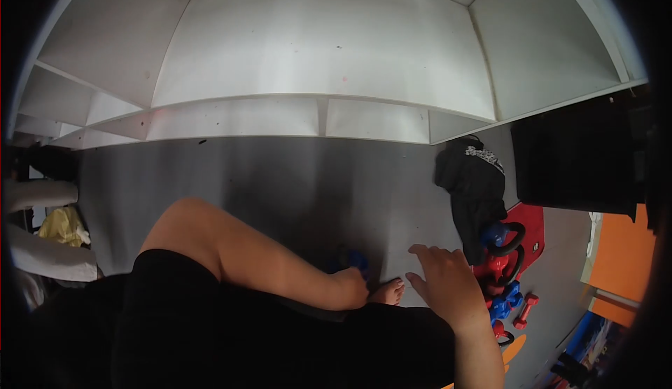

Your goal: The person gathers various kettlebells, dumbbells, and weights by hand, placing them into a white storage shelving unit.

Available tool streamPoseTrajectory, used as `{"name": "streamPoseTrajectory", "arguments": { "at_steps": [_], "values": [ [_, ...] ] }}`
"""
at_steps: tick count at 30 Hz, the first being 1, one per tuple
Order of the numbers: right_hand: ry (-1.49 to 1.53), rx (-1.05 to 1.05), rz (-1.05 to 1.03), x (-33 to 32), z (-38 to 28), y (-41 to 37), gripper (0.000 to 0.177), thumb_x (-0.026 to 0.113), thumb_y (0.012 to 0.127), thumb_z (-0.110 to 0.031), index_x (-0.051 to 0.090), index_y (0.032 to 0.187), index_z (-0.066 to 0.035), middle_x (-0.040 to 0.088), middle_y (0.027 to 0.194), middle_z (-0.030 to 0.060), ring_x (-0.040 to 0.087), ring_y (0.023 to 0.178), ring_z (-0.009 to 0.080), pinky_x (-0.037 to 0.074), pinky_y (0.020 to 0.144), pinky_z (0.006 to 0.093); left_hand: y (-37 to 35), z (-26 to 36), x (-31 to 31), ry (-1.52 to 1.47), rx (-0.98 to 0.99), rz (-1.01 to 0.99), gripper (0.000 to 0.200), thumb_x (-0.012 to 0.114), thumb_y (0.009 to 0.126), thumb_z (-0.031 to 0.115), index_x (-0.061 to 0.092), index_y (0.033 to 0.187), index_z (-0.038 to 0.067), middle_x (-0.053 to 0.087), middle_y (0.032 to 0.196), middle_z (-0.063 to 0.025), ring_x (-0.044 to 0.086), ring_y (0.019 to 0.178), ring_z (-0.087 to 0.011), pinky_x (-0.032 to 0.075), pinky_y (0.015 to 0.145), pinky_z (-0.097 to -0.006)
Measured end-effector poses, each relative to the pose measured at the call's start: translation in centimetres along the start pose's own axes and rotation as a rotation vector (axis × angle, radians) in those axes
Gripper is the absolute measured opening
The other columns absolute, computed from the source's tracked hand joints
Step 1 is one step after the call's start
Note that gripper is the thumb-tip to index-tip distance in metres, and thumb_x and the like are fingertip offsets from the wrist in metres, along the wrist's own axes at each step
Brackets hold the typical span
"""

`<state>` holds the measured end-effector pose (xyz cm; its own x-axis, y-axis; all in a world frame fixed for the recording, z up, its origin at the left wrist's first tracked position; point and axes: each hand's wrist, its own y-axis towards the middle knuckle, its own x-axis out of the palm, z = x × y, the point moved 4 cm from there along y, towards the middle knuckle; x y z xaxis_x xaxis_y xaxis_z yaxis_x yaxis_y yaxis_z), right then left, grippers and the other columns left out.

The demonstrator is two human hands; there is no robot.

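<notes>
Right hand [446, 277] spread and holding nothing visible, left hand [350, 289] curled beside a dark blue rounded object [358, 259]

From my end of the feed, a wide white panelled shelf unit [322, 46] filled the top of the view, above a smooth grey floor [280, 168]. On the right I had the clutter: a crumpled black garment with a pale patterned patch [469, 182], a flat red sheet [533, 229], and a cluster of weights. I made out a blue kettlebell with a black handle [495, 235], a red kettlebell with a black handle [497, 266] near it, and a small red dumbbell [526, 312] just beside some blue dumbbells [500, 309]. A large black box-like shape [570, 158] stood beyond the garment, with an orange panel [619, 256] below it. Far left, I saw a bundled yellow cloth [63, 226].

Black clothing [280, 347] and the bent left forearm [259, 252] blocked much of my lower view.

The dark blue object was just beyond the left hand, near a bare foot [389, 292]. Those fingers were bent in and mostly hidden; I could not tell whether they gripped it or only sat in front of it.

The right fingers were loosely extended, thumb well apart from the index finger. I saw them touching nothing, though the weights lay close by in view.
</notes>
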<state>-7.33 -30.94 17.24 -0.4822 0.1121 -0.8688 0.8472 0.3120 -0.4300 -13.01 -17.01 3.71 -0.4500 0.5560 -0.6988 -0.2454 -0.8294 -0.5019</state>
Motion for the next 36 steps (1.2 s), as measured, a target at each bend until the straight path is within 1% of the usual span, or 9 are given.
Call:
{"name": "streamPoseTrajectory", "arguments": {
  "at_steps": [12, 15, 17, 20, 24, 25, 26, 28, 36],
  "values": [
    [0.193, 0.017, -0.128, 1.0, 1.2, 1.9, 0.044, 0.074, 0.086, -0.023, 0.057, 0.122, -0.006, 0.066, 0.088, 0.0117, 0.066, 0.086, 0.0304, 0.044, 0.080, 0.0430, 1.7, -7.1, 1.7, -0.121, -0.092, 0.071, 0.032, 0.068, 0.089, 0.028, 0.070, 0.114, 0.009, 0.072, 0.113, -0.0095, 0.069, 0.108, -0.0267, 0.052, 0.088, -0.0419],
    [0.180, 0.043, -0.215, 1.0, 0.6, 2.6, 0.044, 0.074, 0.086, -0.023, 0.057, 0.122, -0.006, 0.065, 0.086, 0.0112, 0.065, 0.084, 0.0292, 0.044, 0.079, 0.0415, -0.2, -8.8, 1.9, -0.354, 0.000, 0.259, 0.041, 0.071, 0.088, 0.033, 0.064, 0.120, 0.008, 0.069, 0.114, -0.0121, 0.066, 0.111, -0.0309, 0.050, 0.092, -0.0446],
    [0.214, 0.027, -0.204, 1.0, -0.2, 2.8, 0.044, 0.074, 0.086, -0.024, 0.058, 0.122, -0.006, 0.065, 0.085, 0.0109, 0.065, 0.081, 0.0281, 0.043, 0.078, 0.0398, -4.3, -10.6, 1.2, -0.427, 0.093, 0.738, 0.043, 0.071, 0.089, 0.035, 0.061, 0.121, 0.007, 0.064, 0.117, -0.0148, 0.062, 0.111, -0.0344, 0.048, 0.094, -0.0465],
    [0.304, 0.052, -0.246, 1.3, -0.8, 3.2, 0.044, 0.074, 0.086, -0.024, 0.058, 0.122, -0.006, 0.065, 0.084, 0.0109, 0.065, 0.080, 0.0278, 0.043, 0.077, 0.0394, -11.5, -17.9, 3.6, -0.451, -0.057, 1.005, 0.041, 0.071, 0.089, 0.032, 0.059, 0.119, 0.009, 0.061, 0.116, -0.0145, 0.060, 0.106, -0.0357, 0.048, 0.093, -0.0461],
    [0.285, 0.053, -0.283, 1.7, -1.9, 3.9, 0.044, 0.074, 0.086, -0.025, 0.058, 0.122, -0.006, 0.066, 0.084, 0.0117, 0.066, 0.081, 0.0277, 0.044, 0.079, 0.0379, -29.9, -29.0, 10.7, -0.303, -0.805, 1.307, 0.033, 0.064, 0.082, 0.008, 0.062, 0.115, 0.004, 0.062, 0.114, -0.0205, 0.060, 0.108, -0.0399, 0.049, 0.096, -0.0470],
    [0.289, 0.068, -0.309, 2.0, -2.1, 4.1, 0.044, 0.074, 0.086, -0.026, 0.058, 0.122, -0.007, 0.067, 0.085, 0.0122, 0.067, 0.082, 0.0281, 0.045, 0.080, 0.0385, -34.8, -31.2, 13.3, -0.077, -1.021, 1.254, 0.035, 0.060, 0.082, 0.006, 0.063, 0.117, 0.004, 0.062, 0.117, -0.0228, 0.060, 0.109, -0.0414, 0.048, 0.097, -0.0473],
    [0.294, 0.086, -0.336, 2.3, -2.2, 4.2, 0.045, 0.074, 0.086, -0.028, 0.059, 0.123, -0.007, 0.068, 0.085, 0.0127, 0.068, 0.083, 0.0284, 0.046, 0.081, 0.0391, -39.2, -34.3, 15.2, -0.185, -1.472, 0.760, 0.036, 0.058, 0.085, 0.010, 0.062, 0.120, 0.003, 0.061, 0.124, -0.0240, 0.057, 0.116, -0.0412, 0.046, 0.100, -0.0471],
    [0.285, 0.095, -0.352, 3.0, -2.5, 4.5, 0.046, 0.074, 0.086, -0.029, 0.058, 0.123, -0.007, 0.069, 0.086, 0.0132, 0.069, 0.084, 0.0293, 0.047, 0.082, 0.0407, -47.9, -37.0, 20.7, 0.113, -1.773, 0.973, 0.045, 0.048, 0.098, 0.028, 0.056, 0.136, 0.006, 0.055, 0.140, -0.0218, 0.050, 0.132, -0.0386, 0.041, 0.109, -0.0510],
    [0.136, 0.078, -0.380, 5.9, -3.1, 5.5, 0.048, 0.075, 0.086, -0.028, 0.057, 0.127, -0.009, 0.071, 0.093, 0.0159, 0.071, 0.085, 0.0331, 0.054, 0.083, 0.0407, -54.3, -40.5, 23.2, 0.023, -1.734, 0.926, 0.046, 0.047, 0.099, 0.030, 0.056, 0.137, 0.007, 0.055, 0.140, -0.0215, 0.050, 0.132, -0.0385, 0.041, 0.109, -0.0518]
  ]
}}
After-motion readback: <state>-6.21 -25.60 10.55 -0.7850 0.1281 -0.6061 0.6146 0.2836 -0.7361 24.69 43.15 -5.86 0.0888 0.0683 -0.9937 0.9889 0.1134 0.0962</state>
